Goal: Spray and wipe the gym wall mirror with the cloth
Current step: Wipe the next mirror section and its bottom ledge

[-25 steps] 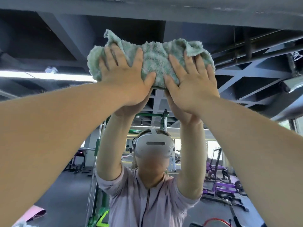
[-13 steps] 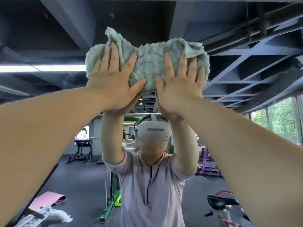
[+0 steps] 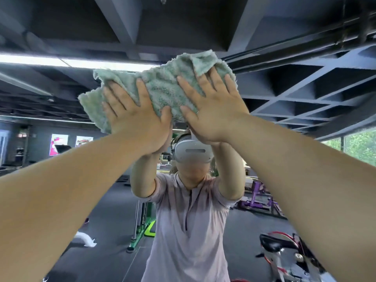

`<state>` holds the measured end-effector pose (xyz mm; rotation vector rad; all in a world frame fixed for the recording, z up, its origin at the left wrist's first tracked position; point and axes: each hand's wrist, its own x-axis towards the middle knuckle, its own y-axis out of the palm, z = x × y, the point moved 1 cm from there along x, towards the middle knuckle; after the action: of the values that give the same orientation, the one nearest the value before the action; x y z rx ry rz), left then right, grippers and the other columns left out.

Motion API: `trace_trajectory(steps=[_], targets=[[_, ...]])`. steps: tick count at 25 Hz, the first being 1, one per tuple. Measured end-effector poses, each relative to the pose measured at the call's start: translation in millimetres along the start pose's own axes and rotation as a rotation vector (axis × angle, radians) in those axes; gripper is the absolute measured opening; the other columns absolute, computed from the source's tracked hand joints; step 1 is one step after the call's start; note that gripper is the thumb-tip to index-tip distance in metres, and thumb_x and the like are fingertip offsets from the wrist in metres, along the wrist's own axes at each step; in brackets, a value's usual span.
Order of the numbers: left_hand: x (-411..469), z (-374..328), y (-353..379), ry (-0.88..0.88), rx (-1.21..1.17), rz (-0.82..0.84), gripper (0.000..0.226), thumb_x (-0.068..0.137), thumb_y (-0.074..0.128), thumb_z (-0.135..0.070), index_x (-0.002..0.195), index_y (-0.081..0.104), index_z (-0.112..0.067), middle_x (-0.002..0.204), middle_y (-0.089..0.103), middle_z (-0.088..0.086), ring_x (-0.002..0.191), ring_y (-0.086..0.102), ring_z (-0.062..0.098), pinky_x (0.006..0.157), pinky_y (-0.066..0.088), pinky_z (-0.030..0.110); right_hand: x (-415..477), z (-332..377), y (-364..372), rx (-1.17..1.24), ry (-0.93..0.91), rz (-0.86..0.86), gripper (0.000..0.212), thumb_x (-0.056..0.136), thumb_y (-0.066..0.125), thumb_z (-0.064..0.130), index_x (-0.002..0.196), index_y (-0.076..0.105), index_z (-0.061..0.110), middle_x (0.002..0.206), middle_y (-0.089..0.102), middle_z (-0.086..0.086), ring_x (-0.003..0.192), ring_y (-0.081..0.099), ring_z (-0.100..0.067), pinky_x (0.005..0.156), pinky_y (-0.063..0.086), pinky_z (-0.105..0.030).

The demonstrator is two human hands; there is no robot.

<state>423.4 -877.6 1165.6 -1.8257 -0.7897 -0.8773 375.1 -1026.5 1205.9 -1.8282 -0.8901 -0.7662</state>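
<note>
The wall mirror (image 3: 284, 98) fills the whole view and reflects the gym and a person in a lilac shirt. A crumpled pale green cloth (image 3: 162, 86) lies flat against the glass above head height. My left hand (image 3: 134, 117) presses its lower left part with straight, spread fingers. My right hand (image 3: 215, 104) presses its right part the same way, fingers pointing up. Both arms reach up and forward. No spray bottle is in view.
In the reflection are a green rack (image 3: 142, 226) behind the person, purple machines (image 3: 258, 198) at the right, an exercise bike (image 3: 284, 253) at the lower right and dark ceiling beams (image 3: 305, 82) above.
Both hands have slid the cloth down and to the right on the mirror, and it now tilts with its right end higher. The view has dropped a little.
</note>
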Motion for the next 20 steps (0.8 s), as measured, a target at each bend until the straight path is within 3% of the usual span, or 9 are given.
trace_trajectory(steps=[5, 8, 12, 17, 20], targets=[[-20.4, -97.9, 3.1, 0.134, 0.022, -0.052, 0.082, 0.091, 0.008, -0.064, 0.148, -0.027, -0.017, 0.15, -0.028, 0.033, 0.14, -0.025, 0.046, 0.117, -0.008, 0.056, -49.1, -91.8, 6.3, 0.013, 0.131, -0.027, 0.061, 0.097, 0.008, 0.06, 0.148, -0.02, 0.042, 0.162, -0.013, -0.002, 0.147, -0.019, -0.026, 0.118, -0.013, -0.045], [-58.1, -200.2, 19.6, 0.221, 0.02, -0.073, 0.082, 0.09, 0.008, -0.063, 0.148, -0.026, -0.016, 0.15, -0.026, 0.033, 0.14, -0.024, 0.047, 0.116, -0.008, 0.057, -108.9, -183.1, 19.0, 0.002, 0.234, -0.037, 0.061, 0.096, 0.007, 0.06, 0.148, -0.02, 0.042, 0.162, -0.013, -0.003, 0.147, -0.018, -0.026, 0.119, -0.011, -0.045], [-92.7, -290.8, 34.1, 0.436, 0.023, -0.124, 0.081, 0.088, 0.008, -0.06, 0.15, -0.02, -0.017, 0.152, -0.024, 0.031, 0.141, -0.023, 0.045, 0.116, -0.009, 0.056, -163.0, -251.4, 36.4, 0.065, 0.341, -0.117, 0.061, 0.098, 0.01, 0.056, 0.149, -0.018, 0.04, 0.162, -0.012, -0.004, 0.147, -0.017, -0.026, 0.119, -0.012, -0.043], [-112.3, -311.1, 52.2, 0.699, 0.133, -0.138, 0.081, 0.088, 0.009, -0.066, 0.152, -0.016, -0.023, 0.155, -0.02, 0.028, 0.144, -0.018, 0.04, 0.118, -0.008, 0.052, -225.0, -271.5, 61.6, 0.185, 0.624, -0.018, 0.062, 0.099, 0.011, 0.054, 0.149, -0.021, 0.037, 0.159, -0.023, -0.007, 0.147, -0.016, -0.032, 0.118, -0.012, -0.047], [-117.3, -278.5, 61.9, 0.713, 0.157, -0.151, 0.08, 0.087, 0.005, -0.065, 0.152, -0.016, -0.022, 0.155, -0.019, 0.028, 0.145, -0.016, 0.039, 0.117, -0.008, 0.049, -217.9, -224.3, 68.4, 0.24, 0.603, 0.008, 0.064, 0.099, 0.011, 0.048, 0.147, -0.028, 0.031, 0.157, -0.028, -0.011, 0.145, -0.019, -0.037, 0.116, -0.015, -0.05]])
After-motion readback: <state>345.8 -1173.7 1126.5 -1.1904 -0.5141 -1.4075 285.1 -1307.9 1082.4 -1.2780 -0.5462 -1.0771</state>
